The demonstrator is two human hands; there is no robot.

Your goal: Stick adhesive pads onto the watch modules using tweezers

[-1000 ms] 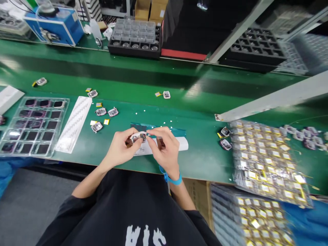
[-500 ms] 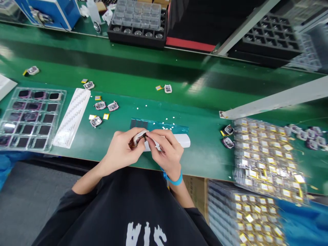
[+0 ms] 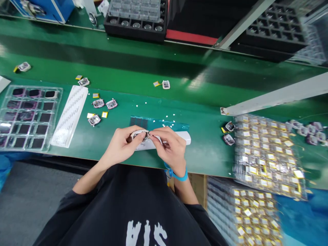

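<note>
My left hand (image 3: 122,143) is closed around a white watch case (image 3: 140,135), its open inner side with small parts facing up. At the right edge of that case, my right hand (image 3: 170,145) pinches with thumb and forefinger; whatever lies between those fingertips is too small to make out. A blue band circles the right wrist. Beneath both hands lies a white sheet (image 3: 148,145) with print, and a rounded white object (image 3: 185,137) sticks out to the right. Behind them is a teal strip (image 3: 160,123) with small white bits on it.
Several open cases with yellow batteries (image 3: 94,119) lie left of centre, near a white label strip (image 3: 70,116) and a tray of watch faces (image 3: 29,118). Stacked clear trays (image 3: 266,153) stand at right. A white post (image 3: 276,94) slants in. Shelf above holds black trays (image 3: 135,32).
The case in my left hand has turned so its inside shows more. My right hand has shifted slightly right, and the view has moved a little.
</note>
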